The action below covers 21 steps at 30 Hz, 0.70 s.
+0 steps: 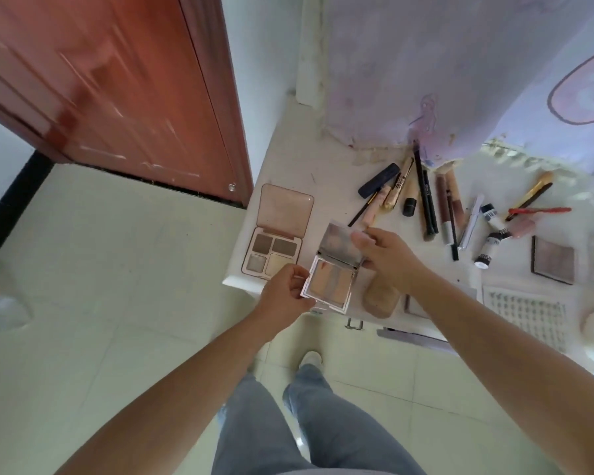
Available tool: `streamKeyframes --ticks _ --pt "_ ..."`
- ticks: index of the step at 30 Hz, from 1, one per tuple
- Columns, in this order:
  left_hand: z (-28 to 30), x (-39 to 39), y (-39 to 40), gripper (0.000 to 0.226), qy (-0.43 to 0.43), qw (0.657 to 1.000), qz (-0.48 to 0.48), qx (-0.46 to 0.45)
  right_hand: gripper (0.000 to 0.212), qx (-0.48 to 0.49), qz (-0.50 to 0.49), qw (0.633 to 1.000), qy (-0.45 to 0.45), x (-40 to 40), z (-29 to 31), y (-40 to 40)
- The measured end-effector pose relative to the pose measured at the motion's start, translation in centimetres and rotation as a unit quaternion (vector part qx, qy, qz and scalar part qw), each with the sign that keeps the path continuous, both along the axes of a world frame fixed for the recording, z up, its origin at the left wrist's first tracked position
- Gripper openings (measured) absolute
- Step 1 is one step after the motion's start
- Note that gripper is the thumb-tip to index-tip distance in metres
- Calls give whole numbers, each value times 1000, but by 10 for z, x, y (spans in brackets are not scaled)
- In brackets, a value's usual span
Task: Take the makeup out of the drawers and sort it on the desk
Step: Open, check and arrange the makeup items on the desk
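A small mirrored palette [333, 269] is held open over the front edge of the white desk [288, 159], just right of the four-pan eyeshadow palette [276, 234] lying open there. Its silvery lid stands tilted up; the base shows peach and beige pans in a pale metallic frame. The left hand [283, 293] pinches the base's left edge, and the right hand [384, 255] grips the lid's right side with curled fingers. Lettering on the tubes [400, 186] beyond the palette is too blurred to read.
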State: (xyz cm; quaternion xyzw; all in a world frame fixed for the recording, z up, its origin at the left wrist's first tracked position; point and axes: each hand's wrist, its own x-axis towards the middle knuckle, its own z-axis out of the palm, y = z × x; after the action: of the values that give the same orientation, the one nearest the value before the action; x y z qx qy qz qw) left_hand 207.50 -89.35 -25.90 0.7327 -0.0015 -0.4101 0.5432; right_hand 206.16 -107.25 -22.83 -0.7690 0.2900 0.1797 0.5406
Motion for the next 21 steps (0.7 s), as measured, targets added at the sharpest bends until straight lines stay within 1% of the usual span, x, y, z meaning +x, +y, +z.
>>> streamKeyframes --ticks 1,5,8,10,13,15,17,18,20,21 --pt "-2 -5 -2 30 -17 1000 9 20 16 -6 6 1000 1 3 -5 0" --pt "-5 -18 -10 26 -86 990 38 108 25 -46 14 998 -29 13 -15 -1" --pt "-5 -19 -13 24 -118 979 51 160 29 -74 12 996 -45 18 -18 -2" --pt "-6 -20 -15 23 -124 975 54 174 31 -91 20 994 -52 18 -17 -3" --pt "-8 -22 -17 35 -126 973 56 185 37 -118 58 990 -54 15 -14 -7" --pt "-10 -23 -18 36 -133 971 50 193 37 -134 52 987 -70 10 -10 -12" --pt "-11 -23 -17 35 -145 967 39 205 35 -180 58 978 -83 3 -6 -22" --pt "-11 -23 -17 34 -151 965 32 212 34 -220 74 969 -82 -1 -4 -29" --pt "-10 -24 -17 27 -161 961 19 222 35 -307 119 943 -49 -10 -4 -44" --pt "-8 -25 -17 21 -169 959 15 227 38 -340 139 930 -11 -14 -4 -49"
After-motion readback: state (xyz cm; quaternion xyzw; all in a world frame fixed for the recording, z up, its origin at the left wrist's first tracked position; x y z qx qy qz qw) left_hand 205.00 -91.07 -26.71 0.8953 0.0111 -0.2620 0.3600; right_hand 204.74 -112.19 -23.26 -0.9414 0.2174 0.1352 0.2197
